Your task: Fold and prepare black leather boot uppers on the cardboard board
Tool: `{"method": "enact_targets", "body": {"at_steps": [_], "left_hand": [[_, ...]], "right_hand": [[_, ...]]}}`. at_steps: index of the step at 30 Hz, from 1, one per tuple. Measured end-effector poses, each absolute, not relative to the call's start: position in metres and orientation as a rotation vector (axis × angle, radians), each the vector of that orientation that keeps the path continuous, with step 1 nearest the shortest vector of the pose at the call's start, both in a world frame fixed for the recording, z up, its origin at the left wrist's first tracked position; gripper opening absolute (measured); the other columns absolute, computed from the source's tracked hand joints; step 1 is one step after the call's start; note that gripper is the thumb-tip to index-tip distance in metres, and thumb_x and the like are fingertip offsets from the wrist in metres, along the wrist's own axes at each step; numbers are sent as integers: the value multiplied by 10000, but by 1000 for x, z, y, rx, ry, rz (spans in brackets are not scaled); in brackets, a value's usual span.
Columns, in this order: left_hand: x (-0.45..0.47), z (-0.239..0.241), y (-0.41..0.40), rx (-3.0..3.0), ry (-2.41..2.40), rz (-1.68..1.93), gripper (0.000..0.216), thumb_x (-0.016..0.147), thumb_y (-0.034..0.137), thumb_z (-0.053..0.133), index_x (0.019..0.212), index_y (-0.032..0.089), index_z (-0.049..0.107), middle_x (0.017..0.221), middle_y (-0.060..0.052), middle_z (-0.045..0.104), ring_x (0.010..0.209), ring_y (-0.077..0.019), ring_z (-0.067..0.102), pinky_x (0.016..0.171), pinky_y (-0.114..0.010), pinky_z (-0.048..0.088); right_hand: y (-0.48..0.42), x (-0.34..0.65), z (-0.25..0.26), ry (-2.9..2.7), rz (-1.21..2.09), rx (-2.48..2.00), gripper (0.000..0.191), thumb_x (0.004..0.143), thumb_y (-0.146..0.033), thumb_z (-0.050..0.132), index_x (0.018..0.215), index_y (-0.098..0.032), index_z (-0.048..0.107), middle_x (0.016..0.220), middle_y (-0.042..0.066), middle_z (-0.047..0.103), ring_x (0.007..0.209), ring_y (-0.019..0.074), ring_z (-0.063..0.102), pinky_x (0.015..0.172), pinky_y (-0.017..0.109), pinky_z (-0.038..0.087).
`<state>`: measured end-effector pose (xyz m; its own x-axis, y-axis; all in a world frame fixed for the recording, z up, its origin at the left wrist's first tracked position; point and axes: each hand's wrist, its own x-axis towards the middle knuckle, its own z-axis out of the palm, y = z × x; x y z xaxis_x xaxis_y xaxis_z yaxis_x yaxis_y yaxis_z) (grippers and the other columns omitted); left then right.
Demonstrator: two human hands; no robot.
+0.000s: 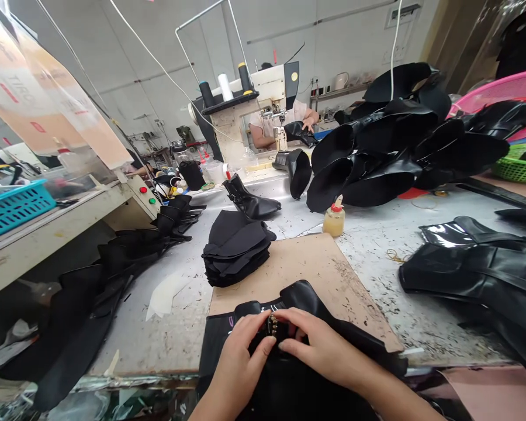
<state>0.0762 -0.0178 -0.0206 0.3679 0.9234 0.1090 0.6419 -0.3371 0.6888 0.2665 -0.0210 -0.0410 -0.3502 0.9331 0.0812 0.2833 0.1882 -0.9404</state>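
Observation:
My left hand (239, 356) and my right hand (319, 345) rest together on a black leather boot piece (304, 295) at the near edge of a brown work board (315, 263). The fingertips of both hands pinch a small metal buckle (272, 323) on the leather. My fingers are curled and pressed together around it. Most of the leather piece lies under my hands and forearms.
A stack of black cut pieces (236, 248) sits left of the board. A glue bottle (334, 218), a finished boot (249, 202) and a heap of black boot shafts (394, 146) lie beyond. More leather (477, 269) lies right. Another person (284, 120) works at a sewing machine (245, 111).

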Motion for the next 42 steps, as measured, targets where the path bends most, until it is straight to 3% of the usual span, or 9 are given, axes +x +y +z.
{"method": "enact_targets", "body": {"at_steps": [10, 14, 17, 19, 22, 25, 30, 37, 42], "left_hand": [[78, -18, -18, 2203, 1316, 554, 373, 832, 173, 602, 1191, 273, 623, 1077, -37, 696, 992, -214, 625, 912, -379, 521], [92, -19, -13, 2303, 1429, 255, 356, 815, 135, 626, 1163, 210, 637, 1019, -68, 676, 947, -249, 600, 867, -418, 511], [103, -21, -10, 2320, 1495, 145, 308, 774, 138, 669, 1080, 173, 678, 950, -95, 653, 895, -290, 571, 807, -466, 490], [107, -21, -10, 2317, 1498, 149, 288, 768, 130, 660, 1052, 173, 686, 953, -96, 643, 893, -287, 561, 801, -458, 479], [110, -21, -15, 2312, 1483, 152, 257, 752, 76, 622, 976, 183, 692, 935, -73, 642, 877, -250, 566, 782, -392, 481], [113, -22, -22, 2281, 1489, 161, 190, 741, 68, 625, 903, 152, 681, 945, -66, 650, 887, -218, 580, 791, -335, 489], [117, -29, -32, 2245, 1494, 145, 237, 750, 76, 662, 979, 135, 669, 965, -78, 669, 911, -236, 590, 866, -382, 478], [118, -29, -36, 2285, 1425, 87, 265, 877, 138, 561, 1117, 203, 653, 979, -73, 664, 894, -271, 576, 800, -443, 480], [129, -28, -39, 2196, 1430, 97, 421, 834, 197, 656, 1250, 191, 588, 1097, -85, 667, 994, -278, 585, 895, -436, 461]], "right_hand": [[-21, 250, -64, -1988, 660, -1196, 268, 798, -21, 442, 805, -171, 663, 806, 73, 669, 779, 224, 606, 714, 346, 532], [-25, 259, -66, -1971, 635, -1230, 412, 777, -14, 405, 1097, -141, 633, 1089, 120, 685, 1004, 234, 643, 876, 371, 546], [-33, 268, -59, -1900, 653, -1326, 429, 865, -100, 354, 1244, -111, 554, 1235, 161, 636, 1123, 249, 619, 946, 400, 524], [-37, 269, -53, -1843, 710, -1412, 354, 918, -247, 409, 1215, -136, 567, 1131, 141, 683, 986, 249, 678, 839, 369, 572], [-40, 261, -46, -1808, 720, -1465, 283, 847, -393, 578, 1043, -189, 597, 909, 77, 700, 771, 236, 687, 659, 324, 575], [-39, 254, -49, -1799, 609, -1464, 163, 895, -369, 465, 836, -238, 543, 772, 31, 663, 690, 213, 667, 597, 298, 524], [-36, 260, -58, -1862, 680, -1541, 244, 924, -361, 387, 712, -256, 446, 612, -13, 610, 525, 191, 614, 503, 268, 419], [-55, 267, -48, -1813, 917, -1163, 262, 947, -325, 376, 744, -238, 517, 698, -4, 624, 620, 154, 608, 581, 228, 444], [-67, 280, -65, -1142, 1275, -1377, 477, 788, -699, 529, 705, -229, 514, 479, -70, 440, 398, 99, 409, 391, 201, 343]]}}
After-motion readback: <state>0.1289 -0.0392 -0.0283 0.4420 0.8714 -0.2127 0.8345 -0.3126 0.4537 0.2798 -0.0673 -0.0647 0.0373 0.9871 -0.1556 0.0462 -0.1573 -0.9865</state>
